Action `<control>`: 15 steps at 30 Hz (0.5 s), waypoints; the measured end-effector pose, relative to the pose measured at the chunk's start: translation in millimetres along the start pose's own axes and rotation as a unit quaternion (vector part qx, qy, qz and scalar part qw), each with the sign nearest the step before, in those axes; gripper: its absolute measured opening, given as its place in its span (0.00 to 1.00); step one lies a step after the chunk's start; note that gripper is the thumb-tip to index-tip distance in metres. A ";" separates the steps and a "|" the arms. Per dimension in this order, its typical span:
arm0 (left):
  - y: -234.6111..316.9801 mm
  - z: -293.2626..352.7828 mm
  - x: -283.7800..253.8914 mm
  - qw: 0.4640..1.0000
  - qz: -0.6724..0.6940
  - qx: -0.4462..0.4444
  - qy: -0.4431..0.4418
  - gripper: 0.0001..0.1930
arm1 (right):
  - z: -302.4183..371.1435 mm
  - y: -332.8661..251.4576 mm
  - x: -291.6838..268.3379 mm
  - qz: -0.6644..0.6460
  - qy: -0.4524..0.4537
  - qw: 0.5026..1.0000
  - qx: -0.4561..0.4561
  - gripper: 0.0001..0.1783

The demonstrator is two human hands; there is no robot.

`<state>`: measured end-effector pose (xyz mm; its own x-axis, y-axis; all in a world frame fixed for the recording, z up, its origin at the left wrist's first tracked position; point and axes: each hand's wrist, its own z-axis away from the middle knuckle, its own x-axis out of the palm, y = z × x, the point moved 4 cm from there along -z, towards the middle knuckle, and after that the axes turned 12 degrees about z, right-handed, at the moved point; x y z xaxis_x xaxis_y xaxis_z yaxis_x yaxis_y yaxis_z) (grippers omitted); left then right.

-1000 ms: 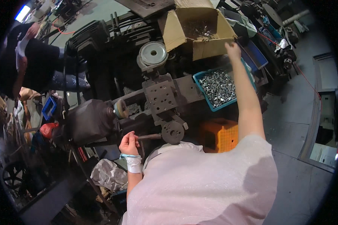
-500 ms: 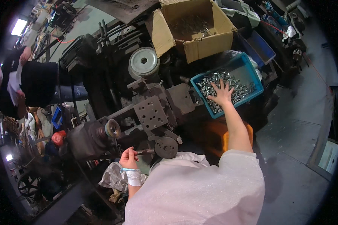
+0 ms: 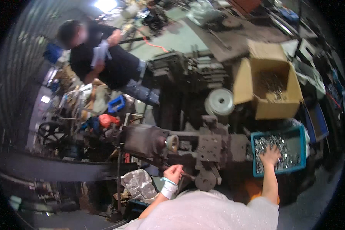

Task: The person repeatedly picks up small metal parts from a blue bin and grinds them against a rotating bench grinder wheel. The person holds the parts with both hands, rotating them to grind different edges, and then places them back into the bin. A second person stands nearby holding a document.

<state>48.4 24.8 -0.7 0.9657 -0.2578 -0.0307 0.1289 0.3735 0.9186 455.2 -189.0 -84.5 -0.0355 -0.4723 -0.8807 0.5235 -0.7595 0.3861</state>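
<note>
Cluttered workshop; at lower right, metal bits (image 3: pixel 290 161) are heaped in a teal bin (image 3: pixel 303 147), right hand (image 3: pixel 270 155) splayed over them, cardboard box (image 3: pixel 278 110) above. Left hand (image 3: pixel 173 173) is curled by a lever (image 3: pixel 188 176), grip unclear.

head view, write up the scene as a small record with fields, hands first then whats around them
left hand: fingers curled at the end of a metal lever; firmness of grip unclear
right hand: fingers spread on small shiny metal pieces
container: teal tray holding the pieces
machine: dark plate with holes, between the hands and farther off
beyond tray: open cardboard box
other person: upper left, dark top
</note>
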 end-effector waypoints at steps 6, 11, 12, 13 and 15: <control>-7.8 8.6 -10.5 1.000 -0.007 -0.009 0.011 0.09 | 8.0 -7.2 12.4 -0.048 -0.043 0.994 0.084 0.34; -14.3 2.2 -5.2 0.999 0.027 -0.018 0.016 0.08 | -0.7 0.7 44.3 -0.055 0.049 0.997 0.035 0.24; -15.5 3.0 -3.8 0.999 0.033 -0.024 0.018 0.08 | -4.0 -0.3 48.7 -0.056 0.051 0.997 0.035 0.24; -14.1 1.8 -0.1 0.999 0.038 -0.027 0.015 0.08 | -7.3 1.4 61.2 -0.054 0.072 0.995 0.040 0.23; -12.6 2.1 1.1 0.998 0.048 -0.037 0.016 0.08 | -7.2 1.6 71.2 -0.037 0.096 0.993 0.048 0.20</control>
<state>47.4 17.9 -11.5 0.9810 -0.1893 0.0427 0.0503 0.4609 0.8860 459.7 -220.7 -148.6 0.0974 -0.3256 -0.9405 0.4412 -0.8329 0.3341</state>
